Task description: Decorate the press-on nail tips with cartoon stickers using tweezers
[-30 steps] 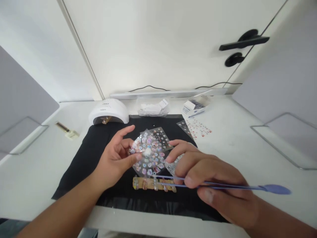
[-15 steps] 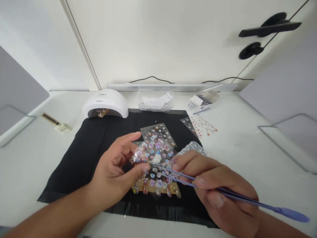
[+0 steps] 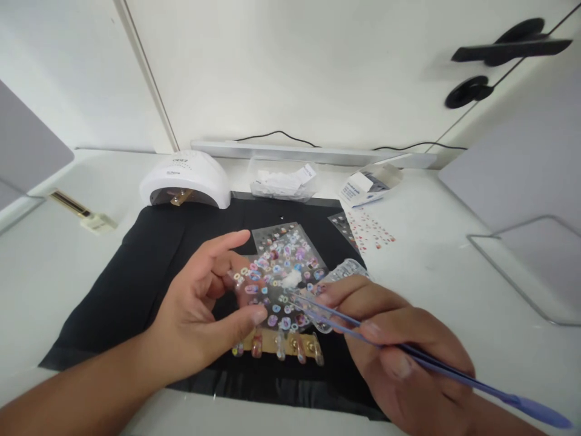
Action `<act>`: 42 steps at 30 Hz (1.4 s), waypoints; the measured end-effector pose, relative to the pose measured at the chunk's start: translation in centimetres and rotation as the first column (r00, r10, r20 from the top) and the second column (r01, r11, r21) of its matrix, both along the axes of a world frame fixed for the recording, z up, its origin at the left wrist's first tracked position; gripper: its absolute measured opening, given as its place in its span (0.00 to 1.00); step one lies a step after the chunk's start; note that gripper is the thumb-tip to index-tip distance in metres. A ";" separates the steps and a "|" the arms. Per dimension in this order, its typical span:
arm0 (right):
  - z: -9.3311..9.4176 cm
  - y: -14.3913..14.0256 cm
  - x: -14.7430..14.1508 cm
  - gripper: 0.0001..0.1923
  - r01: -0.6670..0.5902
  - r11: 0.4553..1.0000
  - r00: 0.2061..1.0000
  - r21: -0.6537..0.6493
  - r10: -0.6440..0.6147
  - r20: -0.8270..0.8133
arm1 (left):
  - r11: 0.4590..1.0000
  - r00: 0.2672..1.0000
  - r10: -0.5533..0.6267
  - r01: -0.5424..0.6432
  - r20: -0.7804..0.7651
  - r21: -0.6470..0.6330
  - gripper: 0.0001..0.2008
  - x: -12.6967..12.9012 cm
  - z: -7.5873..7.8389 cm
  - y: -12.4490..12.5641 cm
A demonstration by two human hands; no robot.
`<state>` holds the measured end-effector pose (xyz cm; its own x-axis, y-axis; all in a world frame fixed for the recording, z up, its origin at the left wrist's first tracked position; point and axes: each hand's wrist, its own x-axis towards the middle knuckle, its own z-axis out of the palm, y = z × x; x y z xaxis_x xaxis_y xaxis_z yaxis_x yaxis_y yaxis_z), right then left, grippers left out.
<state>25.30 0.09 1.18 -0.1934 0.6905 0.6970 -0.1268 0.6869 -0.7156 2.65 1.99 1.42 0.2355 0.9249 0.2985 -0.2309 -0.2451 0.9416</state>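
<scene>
My left hand (image 3: 200, 315) pinches the left edge of a clear sticker sheet (image 3: 276, 293), thumb on top and fingers behind. Small colourful nail stickers cover the sheet, and a whitish patch shows near its middle. In my right hand (image 3: 408, 345) is a pair of blue-purple tweezers (image 3: 540, 412), gripped partway along. Their tips, slightly apart, lie at the sheet; whether they touch a sticker I cannot tell. Below the sheet, several decorated nail tips (image 3: 281, 346) stand on a gold bar (image 3: 269, 342). A second clear sticker sheet (image 3: 263, 239) lies behind the held one.
A black mat (image 3: 136, 272) covers the table's middle. Around its far side are a white nail lamp (image 3: 186, 166), a clear tub of white packets (image 3: 284, 181) and an opened box (image 3: 363, 191). A polish bottle (image 3: 95, 223) lies left; a clear studded tray (image 3: 347, 270) is near my right hand.
The held sheet has tilted flatter and shifted slightly left, showing more stickers and the nail tips below. The tweezer tips remain at the sheet. The whole view has shifted a little.
</scene>
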 end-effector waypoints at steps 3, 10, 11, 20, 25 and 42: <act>-0.1 -0.1 -0.1 0.13 0.015 1.000 1.000 -0.002 -0.015 -0.021 | 0.999 0.999 -0.043 0.043 0.015 -0.017 0.37 0.1 -0.1 -0.1; -0.1 -0.1 -0.4 0.14 0.024 0.999 0.999 -0.022 -0.025 -0.034 | 0.996 0.996 -0.087 0.088 0.036 -0.025 0.38 0.2 -0.6 -0.3; -0.2 -0.1 -0.4 0.14 0.025 0.999 0.999 -0.024 -0.026 -0.035 | 0.996 0.995 -0.088 0.089 0.036 -0.021 0.38 0.3 -0.7 -0.3; -0.4 0.0 -0.4 0.13 0.027 0.999 0.999 -0.018 -0.027 -0.034 | 0.998 0.998 -0.061 0.061 0.004 0.009 0.40 0.3 -0.9 -0.2; -0.5 0.1 -0.3 0.13 0.026 0.999 0.999 -0.028 -0.026 -0.034 | 0.997 0.998 -0.051 0.053 -0.023 0.054 0.40 0.3 -1.1 -0.2; -0.2 -0.1 -0.4 0.12 -0.005 0.999 1.000 -0.036 0.005 -0.010 | 0.991 0.972 0.064 -0.036 -0.224 0.125 0.20 -0.1 -0.5 -0.2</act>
